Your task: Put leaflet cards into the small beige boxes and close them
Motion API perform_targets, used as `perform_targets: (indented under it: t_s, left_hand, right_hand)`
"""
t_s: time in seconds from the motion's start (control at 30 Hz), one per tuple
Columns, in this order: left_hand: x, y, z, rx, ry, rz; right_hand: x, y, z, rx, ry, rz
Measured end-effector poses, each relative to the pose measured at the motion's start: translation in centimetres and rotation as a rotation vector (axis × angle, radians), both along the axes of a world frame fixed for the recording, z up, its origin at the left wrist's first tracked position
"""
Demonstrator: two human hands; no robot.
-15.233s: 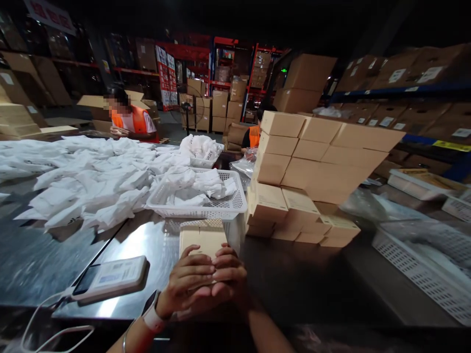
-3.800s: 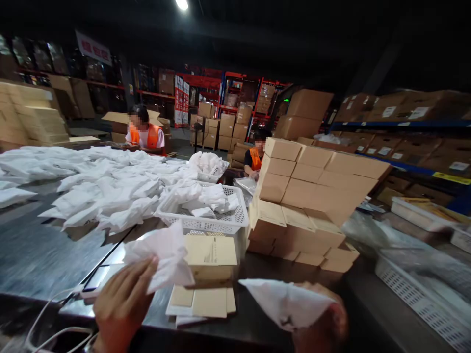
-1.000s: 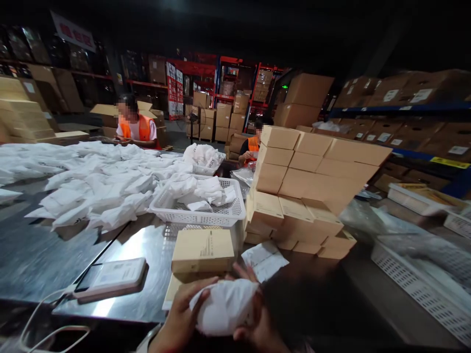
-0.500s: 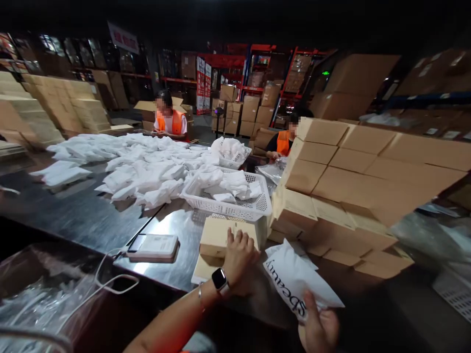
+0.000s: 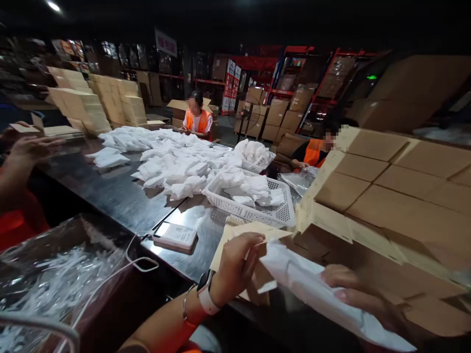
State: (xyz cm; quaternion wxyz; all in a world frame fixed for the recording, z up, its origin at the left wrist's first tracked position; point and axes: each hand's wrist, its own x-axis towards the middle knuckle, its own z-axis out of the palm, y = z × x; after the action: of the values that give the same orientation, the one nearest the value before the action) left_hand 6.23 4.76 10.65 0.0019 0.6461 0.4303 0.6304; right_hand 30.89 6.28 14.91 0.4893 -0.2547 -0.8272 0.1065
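Observation:
My left hand (image 5: 235, 267), with a watch on its wrist, is closed at the top edge of a small tan cardboard box (image 5: 230, 233), its fingers on the raised lid. To the right, my right hand (image 5: 358, 289) grips a white printed pouch (image 5: 309, 282), seen side-on, one end of which reaches the opened box. The box's inside is mostly hidden by my left hand and the pouch. Just behind the box stands a white perforated plastic basket (image 5: 224, 202) holding several similar pouches (image 5: 253, 189).
A heap of white pouches (image 5: 172, 157) covers the metal table (image 5: 128, 208). A white device (image 5: 174, 236) with a cable lies left of the box. Stacked cartons (image 5: 397, 186) rise on the right. Two people in orange vests are across the table; another person's hands (image 5: 27, 152) are at left.
My left hand has gone from resting on the closed box to holding its lifted lid. My right hand has brought the pouch up against the box and turned it. The view has swung left.

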Motion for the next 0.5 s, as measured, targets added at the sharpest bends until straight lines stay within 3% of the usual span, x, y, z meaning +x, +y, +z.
perform_targets:
  t_s: [0.13, 0.2, 0.27, 0.33, 0.4, 0.5]
  left_hand:
    - [-0.4, -2.4, 1.4, -0.147, -0.094, -0.081]
    - [0.1, -3.0, 1.7, -0.238, -0.111, -0.151]
    - [0.6, -3.1, 1.7, -0.292, -0.170, -0.199]
    - [0.8, -2.6, 1.5, -0.321, -0.313, -0.217]
    - [0.7, -1.8, 1.0, -0.338, -0.448, -0.224]
    - [0.2, -0.3, -0.2, -0.371, -0.526, -0.246]
  right_hand:
    - [-2.7, 0.6, 5.7, 0.241, -0.459, 0.158]
    - [-4.5, 0.8, 7.3, 0.368, -0.708, 0.165]
    - [-6.1, 1.0, 8.3, 0.479, -0.802, 0.198]
    - [-6.6, 1.1, 8.4, 0.514, -0.734, 0.236]
    - [-5.6, 1.4, 7.6, 0.431, -0.549, 0.200]
    - [-2.5, 2.0, 3.7, 0.118, -0.141, 0.007]
